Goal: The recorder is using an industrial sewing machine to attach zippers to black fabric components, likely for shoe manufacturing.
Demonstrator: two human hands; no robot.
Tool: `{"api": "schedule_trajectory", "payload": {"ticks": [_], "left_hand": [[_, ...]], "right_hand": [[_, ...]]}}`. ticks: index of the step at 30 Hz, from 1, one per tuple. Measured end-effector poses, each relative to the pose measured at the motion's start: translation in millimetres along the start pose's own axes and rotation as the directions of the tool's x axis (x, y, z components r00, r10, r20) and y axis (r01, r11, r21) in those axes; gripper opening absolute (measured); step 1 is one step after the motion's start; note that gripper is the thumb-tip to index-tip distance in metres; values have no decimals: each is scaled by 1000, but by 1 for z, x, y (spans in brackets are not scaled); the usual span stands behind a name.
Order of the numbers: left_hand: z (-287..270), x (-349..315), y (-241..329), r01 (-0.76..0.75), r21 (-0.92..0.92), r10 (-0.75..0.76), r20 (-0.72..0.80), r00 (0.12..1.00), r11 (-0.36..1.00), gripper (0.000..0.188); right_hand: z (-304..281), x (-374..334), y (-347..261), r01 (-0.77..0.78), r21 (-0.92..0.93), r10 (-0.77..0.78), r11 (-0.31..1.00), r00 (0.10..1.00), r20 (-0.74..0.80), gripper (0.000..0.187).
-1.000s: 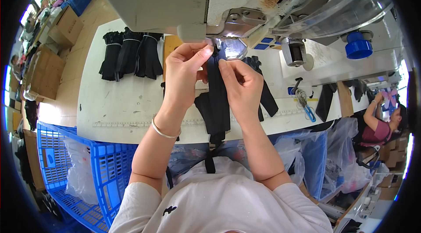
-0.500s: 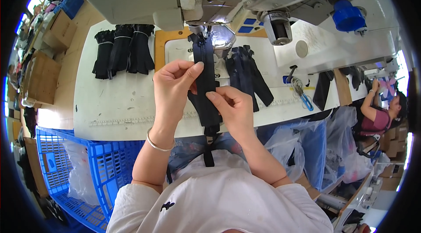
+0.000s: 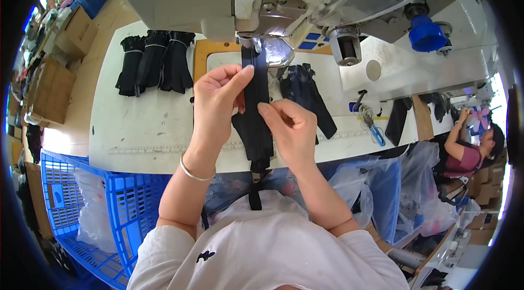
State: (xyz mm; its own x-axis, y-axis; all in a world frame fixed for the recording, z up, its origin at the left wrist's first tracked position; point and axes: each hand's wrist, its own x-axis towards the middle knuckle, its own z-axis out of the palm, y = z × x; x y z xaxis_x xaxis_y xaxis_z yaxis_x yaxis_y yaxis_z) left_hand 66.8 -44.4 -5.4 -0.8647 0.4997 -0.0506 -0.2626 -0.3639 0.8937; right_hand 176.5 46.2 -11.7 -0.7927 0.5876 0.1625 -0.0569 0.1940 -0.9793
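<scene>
A black zipper (image 3: 256,93) lies lengthwise under the needle area of a sewing machine (image 3: 256,33), its near end by the table's front edge. My left hand (image 3: 218,90) pinches its left side between thumb and fingers, close below the machine's foot. Lower down, my right hand (image 3: 292,126) grips the right edge of the zipper with thumb and forefinger. More black strips lie under or beside its near part; how they overlap I cannot tell. Just to the right rests a loose pile of dark zippers (image 3: 305,93).
Three tied bundles of black zippers (image 3: 155,63) lie at the table's left. Thread snips with blue handles (image 3: 375,132) lie on the right. A blue crate (image 3: 136,202) stands at the lower left, plastic bags (image 3: 420,191) at the lower right. Another person (image 3: 466,151) works at far right.
The zipper's far end has gone farther in under the machine. Both hands have shifted slightly away from me along with it, still gripping. The whole view has tilted a little.
</scene>
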Motion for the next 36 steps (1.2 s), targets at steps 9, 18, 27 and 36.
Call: {"api": "schedule_trajectory", "payload": {"ticks": [9,18,27,36], "left_hand": [[6,47,14,-88,58,92,-73,993,994,12],[5,82,11,-62,78,69,-86,994,995,10],[-19,39,19,-228,119,246,-172,954,966,16],[-63,-47,-37,-1,959,409,-120,904,282,32]], "right_hand": [[6,39,-12,148,-83,-151,986,988,-39,19],[-25,-18,34,-17,-99,22,995,999,41,13],[-62,21,72,40,-675,-208,737,963,-170,33],[-79,29,83,22,-769,-191,639,973,-131,18]]}}
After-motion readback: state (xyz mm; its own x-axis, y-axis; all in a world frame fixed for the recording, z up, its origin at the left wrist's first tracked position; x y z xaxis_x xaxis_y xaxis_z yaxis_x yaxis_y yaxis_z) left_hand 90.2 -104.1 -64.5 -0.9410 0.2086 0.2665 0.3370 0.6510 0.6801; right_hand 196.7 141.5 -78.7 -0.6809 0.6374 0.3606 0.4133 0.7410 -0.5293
